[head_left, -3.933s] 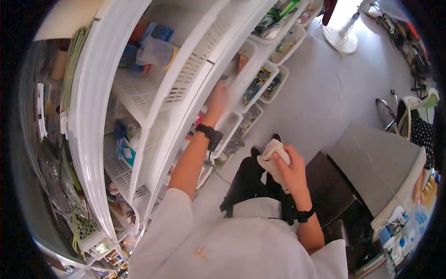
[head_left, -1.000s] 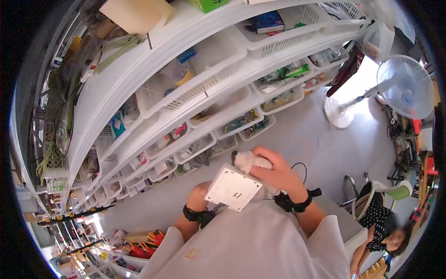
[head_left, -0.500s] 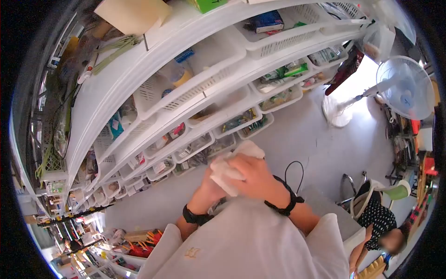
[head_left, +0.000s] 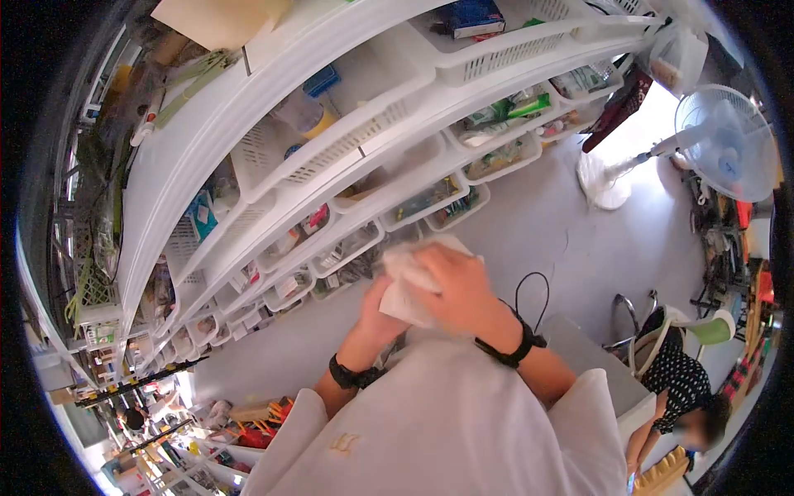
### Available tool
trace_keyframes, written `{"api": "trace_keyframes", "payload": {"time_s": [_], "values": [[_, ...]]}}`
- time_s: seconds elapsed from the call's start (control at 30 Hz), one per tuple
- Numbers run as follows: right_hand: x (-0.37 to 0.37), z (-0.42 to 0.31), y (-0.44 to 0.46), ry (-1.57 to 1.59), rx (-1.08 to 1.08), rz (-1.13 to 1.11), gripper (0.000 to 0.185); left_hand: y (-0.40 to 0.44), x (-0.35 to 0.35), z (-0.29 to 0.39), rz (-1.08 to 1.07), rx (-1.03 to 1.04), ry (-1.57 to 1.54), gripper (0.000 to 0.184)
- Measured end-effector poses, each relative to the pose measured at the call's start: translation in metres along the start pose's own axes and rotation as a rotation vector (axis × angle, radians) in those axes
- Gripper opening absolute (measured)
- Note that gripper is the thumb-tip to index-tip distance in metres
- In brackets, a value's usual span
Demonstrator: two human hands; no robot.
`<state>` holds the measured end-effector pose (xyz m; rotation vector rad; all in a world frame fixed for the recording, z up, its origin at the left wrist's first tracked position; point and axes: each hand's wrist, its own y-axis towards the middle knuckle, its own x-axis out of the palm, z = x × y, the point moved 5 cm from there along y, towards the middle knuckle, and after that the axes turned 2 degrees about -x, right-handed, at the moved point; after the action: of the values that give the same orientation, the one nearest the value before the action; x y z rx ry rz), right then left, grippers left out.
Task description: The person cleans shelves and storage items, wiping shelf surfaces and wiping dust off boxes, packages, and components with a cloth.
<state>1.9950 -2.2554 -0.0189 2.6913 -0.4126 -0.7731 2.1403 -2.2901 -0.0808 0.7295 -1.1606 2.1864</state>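
A crumpled, folded white cloth (head_left: 404, 304) is bunched between my two hands, in front of my chest; it could also be thick paper. My right hand (head_left: 456, 285) curls over its right side, fingers pressed into the folds. From the left, my left hand (head_left: 376, 318) grips the cloth, with most of its fingers hidden behind it. Motion blurs the fingertips and the upper edge of the cloth. Each wrist wears a black band.
White shelves (head_left: 273, 153) carry white plastic baskets (head_left: 356, 128) of packaged goods ahead of me. A standing fan (head_left: 719, 145) is at the right. Below it, a person (head_left: 678, 380) sits by a green-backed chair (head_left: 713, 329). A grey box-like surface (head_left: 583, 355) stands near my right elbow.
Both hands and the cloth have shifted slightly, and the cloth's folds sit differently between my fingers. The view has tilted a little. My grip stays on the cloth.
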Motion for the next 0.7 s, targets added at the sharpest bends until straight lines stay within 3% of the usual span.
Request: {"api": "trace_keyframes", "payload": {"time_s": [0.03, 0.13, 0.23, 0.33, 0.43, 0.53, 0.63, 0.7], "values": [[-0.001, 0.006, -0.002, -0.029, 0.024, 0.048, 0.025, -0.001, 0.000, 0.000, 0.061, -0.011, 0.051, 0.063], [0.003, 0.003, -0.011, -0.078, 0.115, -0.145, 0.033, 0.002, 0.012, 0.010, -0.017, 0.131, 0.002, 0.061], [0.008, -0.025, -0.016, 0.083, -0.118, -0.212, 0.033, 0.006, -0.003, 0.002, -0.012, 0.014, -0.034, 0.063], [-0.002, -0.031, -0.005, 0.092, -0.081, -0.111, 0.033, -0.014, -0.008, 0.000, -0.196, 0.106, -0.073, 0.063], [-0.007, -0.007, 0.001, 0.026, 0.091, 0.045, 0.032, -0.012, -0.027, -0.001, 0.103, 0.012, 0.067, 0.062], [0.002, -0.016, -0.009, -0.020, 0.029, -0.027, 0.031, -0.007, -0.022, -0.002, 0.033, 0.048, 0.040, 0.066], [0.008, -0.038, -0.014, 0.146, -0.143, -0.100, 0.030, 0.004, 0.013, 0.010, -0.113, 0.072, 0.047, 0.076], [0.009, -0.022, -0.009, 0.211, -0.021, -0.138, 0.030, 0.000, 0.010, 0.010, -0.060, 0.120, 0.001, 0.076]]}}
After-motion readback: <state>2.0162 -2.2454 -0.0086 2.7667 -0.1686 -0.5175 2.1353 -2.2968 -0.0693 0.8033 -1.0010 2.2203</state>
